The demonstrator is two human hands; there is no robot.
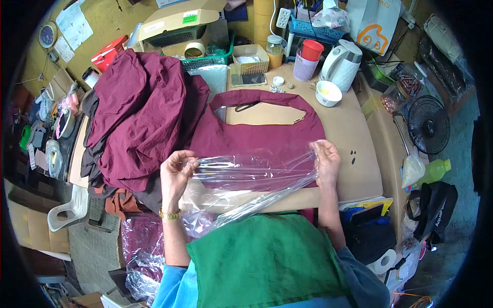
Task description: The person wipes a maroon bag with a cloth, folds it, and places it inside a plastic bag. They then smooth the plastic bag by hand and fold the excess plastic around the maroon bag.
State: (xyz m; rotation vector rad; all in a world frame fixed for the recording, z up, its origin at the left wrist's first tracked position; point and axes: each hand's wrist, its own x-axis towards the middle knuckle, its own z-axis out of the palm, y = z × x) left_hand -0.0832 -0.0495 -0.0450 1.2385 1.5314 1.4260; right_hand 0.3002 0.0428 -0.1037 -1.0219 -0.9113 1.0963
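Note:
A clear plastic bag is stretched between my two hands, above the table's near edge. My left hand pinches one end of it. The other end is pinched in my right hand. Beneath the plastic lies a maroon fabric shoulder bag, flat, with its wide strap looped toward the far side. Through the loop the brown board shows, along with a small dark cord loop. Part of the clear plastic trails down toward the green apron.
A heap of maroon fabric covers the table's left side. Toward the back right stand a white kettle, a red cup and a white bowl. Plastic-wrapped maroon pieces sit low at left. A black fan is at far right.

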